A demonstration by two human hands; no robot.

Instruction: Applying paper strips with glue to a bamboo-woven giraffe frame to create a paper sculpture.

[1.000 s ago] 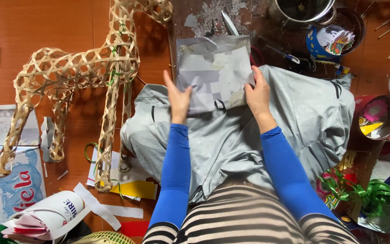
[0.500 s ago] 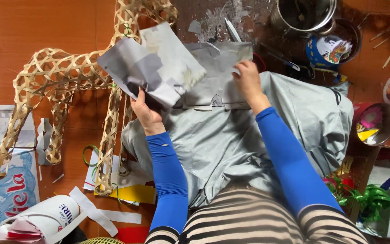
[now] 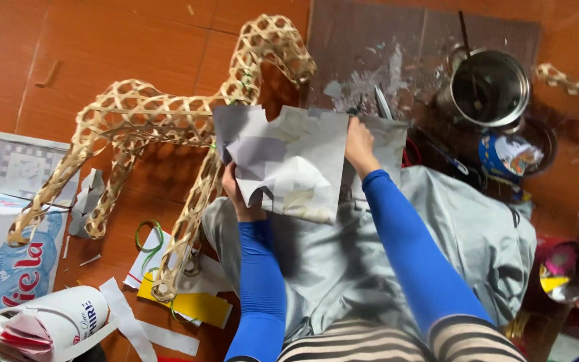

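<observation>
A red-brown floor (image 3: 122, 60) carries everything; a grey cloth (image 3: 450, 241) is spread over the lap at its near edge, and a woven bamboo frame (image 3: 162, 127), shaped like a long-necked animal, lies on its side toward the left edge, its neck reaching up to the far middle; a printed carton (image 3: 5, 268) sits at the left edge, a steel pot (image 3: 490, 87) stands near the far right corner on a dark board (image 3: 370, 47) smeared with white paste; a roll of tape (image 3: 510, 154) lies just below the pot, and paper scraps (image 3: 175, 302) are scattered under the frame's legs.

A grey-white paper sheet (image 3: 289, 161), torn along its edges, is held lifted between frame and cloth, just beside the frame's chest; it is gripped at its lower left by the left hand (image 3: 236, 191), fingers closed on the paper, and at its upper right corner by the right hand (image 3: 360, 141), whose fingers seem pinched on the edge, though the tips are hidden behind the sheet.

The step in hand is judged to be the carrying of a pasted sheet toward the frame; for the next move, the sheet would need to be laid flat against the lattice and smoothed without tearing.
</observation>
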